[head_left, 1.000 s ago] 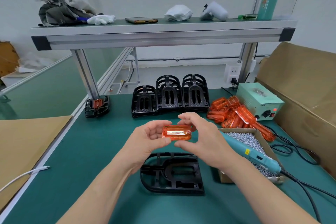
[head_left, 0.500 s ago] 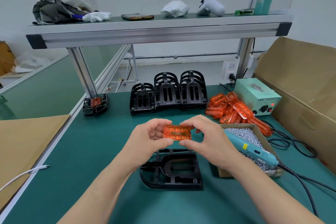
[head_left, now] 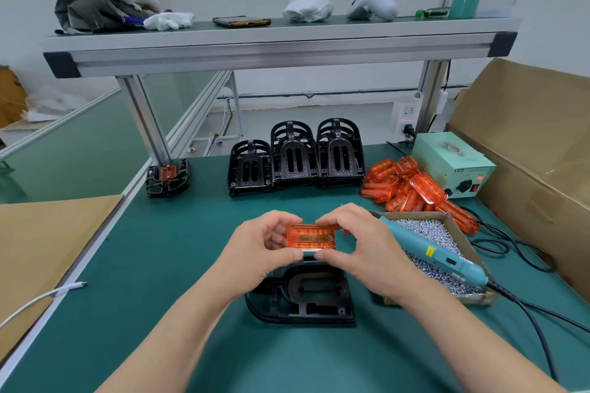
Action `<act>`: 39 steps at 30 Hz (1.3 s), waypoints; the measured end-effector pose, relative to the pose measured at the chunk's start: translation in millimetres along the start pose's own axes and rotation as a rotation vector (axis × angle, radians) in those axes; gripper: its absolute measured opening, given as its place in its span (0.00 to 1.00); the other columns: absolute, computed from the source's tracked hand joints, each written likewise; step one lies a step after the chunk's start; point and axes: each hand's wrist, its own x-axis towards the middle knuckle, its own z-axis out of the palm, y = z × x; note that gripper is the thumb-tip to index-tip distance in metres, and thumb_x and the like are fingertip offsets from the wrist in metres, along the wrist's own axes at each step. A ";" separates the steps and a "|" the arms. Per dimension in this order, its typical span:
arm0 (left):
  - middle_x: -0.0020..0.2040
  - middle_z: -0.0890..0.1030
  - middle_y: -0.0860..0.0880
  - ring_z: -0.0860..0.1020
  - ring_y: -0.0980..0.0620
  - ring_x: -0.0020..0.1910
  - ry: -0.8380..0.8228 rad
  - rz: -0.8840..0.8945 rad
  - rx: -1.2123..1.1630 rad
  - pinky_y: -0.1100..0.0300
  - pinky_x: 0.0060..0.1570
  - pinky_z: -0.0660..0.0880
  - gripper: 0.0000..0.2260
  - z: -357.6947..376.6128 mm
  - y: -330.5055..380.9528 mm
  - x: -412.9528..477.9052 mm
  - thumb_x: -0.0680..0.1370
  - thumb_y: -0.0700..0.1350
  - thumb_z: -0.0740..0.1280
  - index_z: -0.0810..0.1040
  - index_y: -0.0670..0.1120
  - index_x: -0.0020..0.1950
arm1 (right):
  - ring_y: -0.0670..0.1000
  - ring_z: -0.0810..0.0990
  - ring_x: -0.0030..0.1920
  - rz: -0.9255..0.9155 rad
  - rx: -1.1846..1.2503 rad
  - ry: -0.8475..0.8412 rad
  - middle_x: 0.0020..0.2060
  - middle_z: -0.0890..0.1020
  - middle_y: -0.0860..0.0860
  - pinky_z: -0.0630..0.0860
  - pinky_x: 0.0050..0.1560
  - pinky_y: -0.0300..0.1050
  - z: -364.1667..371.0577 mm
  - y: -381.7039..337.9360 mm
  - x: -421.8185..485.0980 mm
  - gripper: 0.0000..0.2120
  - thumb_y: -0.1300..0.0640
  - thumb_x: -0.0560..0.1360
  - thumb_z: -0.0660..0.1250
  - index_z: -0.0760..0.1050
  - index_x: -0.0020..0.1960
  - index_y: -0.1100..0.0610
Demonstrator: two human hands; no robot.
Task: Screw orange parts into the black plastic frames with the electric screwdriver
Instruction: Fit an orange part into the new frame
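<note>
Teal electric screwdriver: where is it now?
Head view, right side: the teal electric screwdriver lies across the cardboard box of silver screws, just beyond the right hand.

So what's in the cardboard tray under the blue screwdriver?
The cardboard tray holds a heap of small silver screws. The electric screwdriver lies across them; it and the right hand hide some, and the bottom is buried.
</note>
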 end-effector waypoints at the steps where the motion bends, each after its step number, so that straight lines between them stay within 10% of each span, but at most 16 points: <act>1: 0.46 0.84 0.49 0.80 0.55 0.41 0.001 0.011 0.012 0.61 0.47 0.77 0.20 0.4 -0.2 -0.5 0.69 0.33 0.77 0.80 0.51 0.56 | 0.42 0.74 0.55 -0.003 -0.010 -0.007 0.50 0.78 0.43 0.68 0.56 0.33 0.4 0.7 -0.6 0.18 0.53 0.70 0.79 0.80 0.58 0.50; 9: 0.61 0.76 0.64 0.69 0.68 0.63 -0.082 -0.034 0.333 0.70 0.62 0.65 0.34 -9.3 -21.1 -7.5 0.67 0.52 0.79 0.69 0.63 0.70 | 0.46 0.74 0.53 0.034 -0.115 -0.028 0.49 0.79 0.45 0.70 0.58 0.42 4.5 7.7 -7.8 0.18 0.51 0.70 0.79 0.81 0.57 0.53; 14: 0.69 0.65 0.63 0.59 0.61 0.72 -0.205 -0.116 0.576 0.58 0.74 0.56 0.42 -12.3 -40.2 -16.6 0.63 0.65 0.72 0.66 0.57 0.75 | 0.48 0.72 0.55 0.097 -0.223 -0.178 0.50 0.77 0.44 0.69 0.60 0.44 3.4 15.0 -11.9 0.17 0.45 0.71 0.77 0.80 0.57 0.50; 33: 0.67 0.69 0.64 0.69 0.63 0.67 -0.242 -0.177 0.425 0.64 0.68 0.65 0.41 -8.3 -51.9 -19.4 0.61 0.66 0.72 0.69 0.58 0.74 | 0.47 0.74 0.48 0.237 -0.206 -0.436 0.48 0.70 0.45 0.71 0.51 0.41 15.3 11.0 -14.7 0.19 0.46 0.69 0.78 0.78 0.57 0.49; 39: 0.72 0.65 0.60 0.56 0.62 0.75 -0.253 -0.036 0.452 0.59 0.73 0.56 0.27 0.8 -43.1 -23.2 0.66 0.63 0.69 0.71 0.71 0.65 | 0.46 0.75 0.47 0.228 -0.159 -0.362 0.47 0.72 0.45 0.68 0.48 0.39 14.3 11.2 -17.7 0.09 0.48 0.74 0.74 0.80 0.52 0.46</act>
